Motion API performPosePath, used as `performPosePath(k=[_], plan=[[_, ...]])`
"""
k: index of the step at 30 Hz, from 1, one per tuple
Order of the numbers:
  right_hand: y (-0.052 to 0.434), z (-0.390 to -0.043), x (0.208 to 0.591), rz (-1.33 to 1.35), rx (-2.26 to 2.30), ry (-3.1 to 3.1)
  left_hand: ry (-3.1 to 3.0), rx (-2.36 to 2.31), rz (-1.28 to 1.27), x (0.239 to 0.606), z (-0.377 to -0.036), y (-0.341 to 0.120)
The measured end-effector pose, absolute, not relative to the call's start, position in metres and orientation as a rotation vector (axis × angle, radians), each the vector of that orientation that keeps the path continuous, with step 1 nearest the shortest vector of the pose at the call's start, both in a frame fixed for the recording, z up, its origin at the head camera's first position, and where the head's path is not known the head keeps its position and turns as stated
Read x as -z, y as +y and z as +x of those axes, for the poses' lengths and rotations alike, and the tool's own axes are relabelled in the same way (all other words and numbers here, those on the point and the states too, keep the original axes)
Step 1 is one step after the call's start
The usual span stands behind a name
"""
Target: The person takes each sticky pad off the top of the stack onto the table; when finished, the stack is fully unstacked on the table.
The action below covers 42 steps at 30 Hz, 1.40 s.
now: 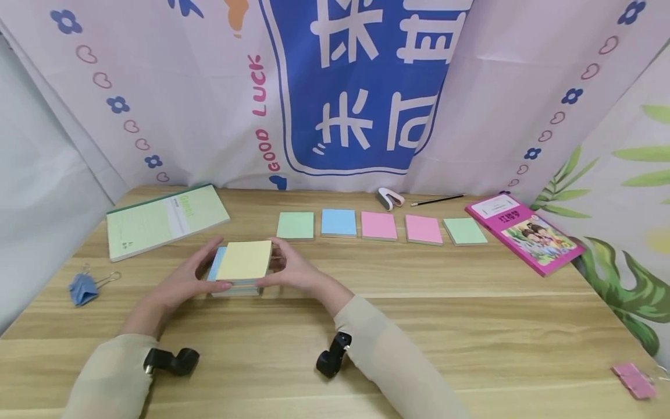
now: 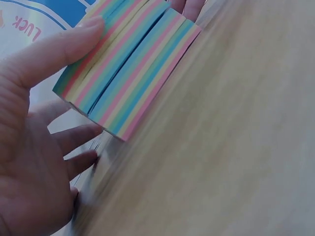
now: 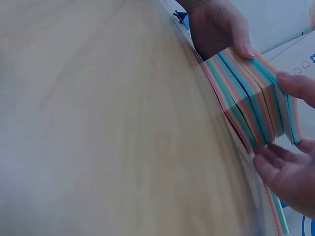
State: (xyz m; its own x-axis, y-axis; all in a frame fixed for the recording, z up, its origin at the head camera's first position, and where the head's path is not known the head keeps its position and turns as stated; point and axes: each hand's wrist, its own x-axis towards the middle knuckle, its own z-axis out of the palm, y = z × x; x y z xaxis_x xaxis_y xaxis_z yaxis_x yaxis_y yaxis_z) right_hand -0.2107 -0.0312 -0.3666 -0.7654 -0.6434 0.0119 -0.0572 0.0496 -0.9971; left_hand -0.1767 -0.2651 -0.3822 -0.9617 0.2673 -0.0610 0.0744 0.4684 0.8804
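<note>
Two hands, left hand (image 1: 180, 285) and right hand (image 1: 293, 270), cupping note stack (image 1: 242, 265) (thumbs in front)

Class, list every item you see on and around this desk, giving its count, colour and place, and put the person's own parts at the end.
sticky-note block: 1, yellow top with pastel striped sides, front left of the desk, between both hands
small note pads: 5, green, blue, pink, pink, green, in a row toward the back
exercise book: 1, pale green, back left
picture book: 1, magenta, back right
stapler: 1, white and pink, back centre
pencil: 1, dark, right of the stapler
blue binder clip: 1, left edge
pink binder clip: 1, front right corner
desk: 1, light wood
backdrop cloth: white with a blue panel, behind
left hand: 1, grip on the block's left side
right hand: 1, grip on its right side
</note>
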Motion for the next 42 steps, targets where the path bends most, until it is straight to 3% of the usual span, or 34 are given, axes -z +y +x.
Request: performPosePath(k=[11, 28, 36, 42], plan=[[0.026, -0.213, 0.363, -0.526, 2.023, 1.559, 2.615, -1.384, 0.371, 0.385, -0.178, -0.266], [0.232, -0.221, 0.343, -0.490, 2.185, 1.506, 2.635, -1.320, 0.291, 0.383, -0.178, -0.264], [0.325, -0.213, 0.360, -0.594, 2.225, 1.335, 2.630, -1.322, 0.287, 0.383, -0.179, -0.264], [0.368, -0.210, 0.374, -0.556, 2.199, 1.357, 2.635, -1.320, 0.288, 0.382, -0.178, -0.265]])
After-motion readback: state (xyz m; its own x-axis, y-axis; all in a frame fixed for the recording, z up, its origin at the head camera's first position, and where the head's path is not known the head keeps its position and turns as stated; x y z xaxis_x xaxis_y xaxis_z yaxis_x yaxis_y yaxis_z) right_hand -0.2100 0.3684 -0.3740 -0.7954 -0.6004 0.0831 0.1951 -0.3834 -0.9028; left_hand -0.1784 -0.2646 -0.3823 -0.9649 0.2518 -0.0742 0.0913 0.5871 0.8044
